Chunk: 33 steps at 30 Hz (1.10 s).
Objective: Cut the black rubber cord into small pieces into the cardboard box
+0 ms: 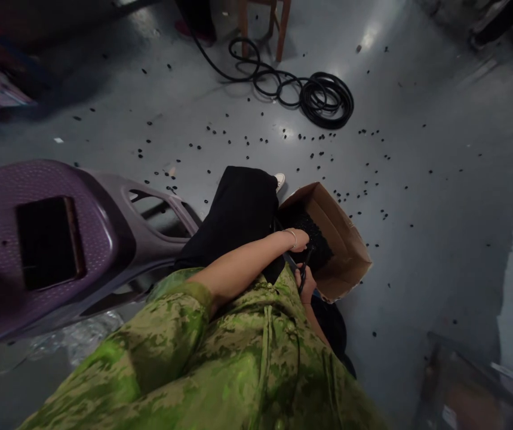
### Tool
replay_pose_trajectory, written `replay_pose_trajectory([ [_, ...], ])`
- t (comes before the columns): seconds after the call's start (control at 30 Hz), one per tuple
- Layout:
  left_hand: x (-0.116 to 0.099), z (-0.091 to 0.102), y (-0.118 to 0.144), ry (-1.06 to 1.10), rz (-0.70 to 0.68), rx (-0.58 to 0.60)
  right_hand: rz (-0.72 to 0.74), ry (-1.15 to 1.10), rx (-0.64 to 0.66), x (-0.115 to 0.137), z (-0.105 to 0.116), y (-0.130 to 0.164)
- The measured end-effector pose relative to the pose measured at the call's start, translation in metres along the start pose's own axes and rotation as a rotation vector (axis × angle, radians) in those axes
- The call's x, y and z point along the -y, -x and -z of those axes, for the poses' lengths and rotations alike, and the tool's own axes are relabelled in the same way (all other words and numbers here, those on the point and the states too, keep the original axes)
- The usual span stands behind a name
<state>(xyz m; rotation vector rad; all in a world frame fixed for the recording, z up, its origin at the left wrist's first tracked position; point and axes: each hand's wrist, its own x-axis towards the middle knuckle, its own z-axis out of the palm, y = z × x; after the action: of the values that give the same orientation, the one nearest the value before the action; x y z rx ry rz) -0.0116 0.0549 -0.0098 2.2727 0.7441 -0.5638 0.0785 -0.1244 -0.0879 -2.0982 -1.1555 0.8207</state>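
Observation:
My left hand [301, 240], with a bracelet at the wrist, is at the near side of an open cardboard box [346, 245]. Its fingers are closed, and what they hold, if anything, is too small to make out. Just below it, my right hand [306, 282] is closed around a slim black object [303, 276], whose exact kind I cannot tell. Inside the box lies a heap of small black pieces [321, 245]. The box leans tilted beside my black-clad leg [242, 209].
On the left, a purple plastic stool [90, 209] carries a dark phone-like slab [50, 239]. Many small black pieces are scattered over the grey floor [439, 203]. A coiled black hose or cable [328, 101] lies ahead near a wooden stool [280, 36]. Another person's foot [197, 33] is at the top.

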Motion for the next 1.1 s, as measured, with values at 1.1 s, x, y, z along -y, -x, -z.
replay_pose_trajectory([
  [1.1,0.001,-0.007,-0.007,-0.016,-0.066,0.042,0.022,-0.074,-0.040,-0.001,-0.002,0.000],
])
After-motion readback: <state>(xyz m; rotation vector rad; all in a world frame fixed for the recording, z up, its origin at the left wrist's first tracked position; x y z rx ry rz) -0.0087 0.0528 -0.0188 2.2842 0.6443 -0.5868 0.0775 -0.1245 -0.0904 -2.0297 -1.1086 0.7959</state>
